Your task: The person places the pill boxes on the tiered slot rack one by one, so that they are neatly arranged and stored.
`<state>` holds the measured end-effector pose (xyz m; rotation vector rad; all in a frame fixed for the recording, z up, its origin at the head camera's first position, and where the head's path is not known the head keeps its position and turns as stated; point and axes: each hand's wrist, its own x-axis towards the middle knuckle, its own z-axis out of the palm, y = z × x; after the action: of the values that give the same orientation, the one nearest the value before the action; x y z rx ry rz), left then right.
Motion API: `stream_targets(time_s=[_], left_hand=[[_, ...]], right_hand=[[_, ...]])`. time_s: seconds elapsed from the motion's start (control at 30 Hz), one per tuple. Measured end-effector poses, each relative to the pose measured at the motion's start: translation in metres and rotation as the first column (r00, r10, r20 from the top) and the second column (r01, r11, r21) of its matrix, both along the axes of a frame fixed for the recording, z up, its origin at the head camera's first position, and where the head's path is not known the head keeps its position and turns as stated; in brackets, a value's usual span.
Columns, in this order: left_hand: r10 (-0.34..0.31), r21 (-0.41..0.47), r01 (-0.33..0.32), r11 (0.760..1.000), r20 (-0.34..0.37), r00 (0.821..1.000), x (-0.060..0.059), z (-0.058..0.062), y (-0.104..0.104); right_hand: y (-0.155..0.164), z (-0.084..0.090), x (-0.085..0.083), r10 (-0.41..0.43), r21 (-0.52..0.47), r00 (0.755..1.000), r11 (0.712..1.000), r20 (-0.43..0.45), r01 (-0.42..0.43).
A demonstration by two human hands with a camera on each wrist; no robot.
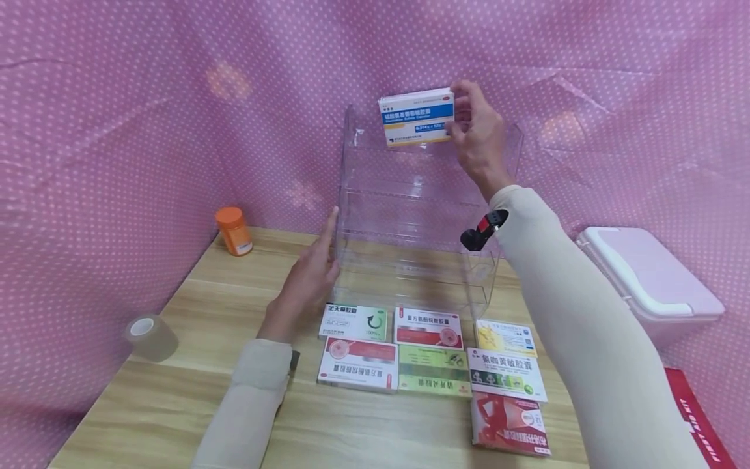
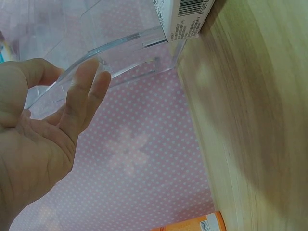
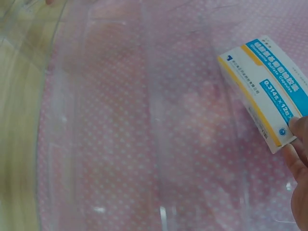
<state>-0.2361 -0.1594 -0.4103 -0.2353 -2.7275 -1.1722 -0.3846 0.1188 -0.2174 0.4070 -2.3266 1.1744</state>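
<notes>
The left hand (image 1: 305,273) is rested, fingers nearly straight, against a clear, stepped plastic rack (image 1: 404,228). At the rack's far top, a flat white, blue and yellow card box (image 1: 417,118) is pinched at its right end by the right hand (image 1: 482,130), thumb and fingers close together. The box should be light but easily dented, so it is best held softly by its ends. Its back is hidden; whether the rack is touched by it cannot be told.

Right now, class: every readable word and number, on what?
"硫酸氨基葡萄糖胶囊": held box
"Glucosamine Sulfate Capsules": held box
"0.314…×12": held box
"全天麻胶囊": arrow box
"100%": arrow box
"复方氨酚烷胺胶囊": both red-white boxes
"清开灵胶囊": green box
"氨咖黄敏胶囊": white box
"布洛芬缓释胶囊": red box
"12": red box
"FIRST AID KIT": red bag
Too small or blurred: yellow box, bottle, fine print.
</notes>
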Motion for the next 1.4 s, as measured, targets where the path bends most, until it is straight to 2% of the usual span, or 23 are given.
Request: stream_targets(time_s=[0.23,0.33,0.47,0.67,0.8,1.03,1.17,1.4], left_hand=[[0.008,0.017,-0.008,1.000,0.022,1.000,0.001,-0.001,-0.001],[0.007,0.003,-0.007,1.000,0.002,1.000,0.000,-0.001,-0.001],[0.000,-0.011,0.000,1.000,-0.035,0.999,-0.002,0.000,-0.001],[-0.002,-0.016,0.001,1.000,-0.034,0.999,-0.002,0.001,-0.001],[0.007,-0.004,-0.007,1.000,-0.017,1.000,0.000,0.001,-0.001],[0.014,0.004,-0.014,1.000,-0.001,1.000,0.002,0.001,0.000],[0.010,-0.009,-0.010,1.000,-0.008,1.000,0.001,0.001,0.000],[-0.003,-0.015,0.003,1.000,-0.019,1.000,0.000,0.000,-0.001]], right_hand=[[-0.012,-0.014,-0.004,0.023,-0.108,0.998,0.994,0.053,-0.017],[-0.017,-0.017,-0.004,0.027,-0.144,0.997,0.989,0.074,-0.016],[-0.023,-0.019,-0.004,0.039,-0.159,0.998,0.987,0.041,-0.031],[-0.034,-0.019,-0.004,0.033,-0.132,0.999,0.991,0.025,-0.030],[-0.040,-0.020,-0.003,0.035,-0.114,0.998,0.993,0.055,-0.028],[-0.046,-0.018,0.000,-0.016,-0.008,0.992,1.000,0.129,0.017],[-0.042,-0.017,0.000,0.011,0.015,0.986,1.000,0.165,-0.013],[-0.030,-0.014,0.000,0.081,0.045,0.984,0.995,0.160,-0.089]])
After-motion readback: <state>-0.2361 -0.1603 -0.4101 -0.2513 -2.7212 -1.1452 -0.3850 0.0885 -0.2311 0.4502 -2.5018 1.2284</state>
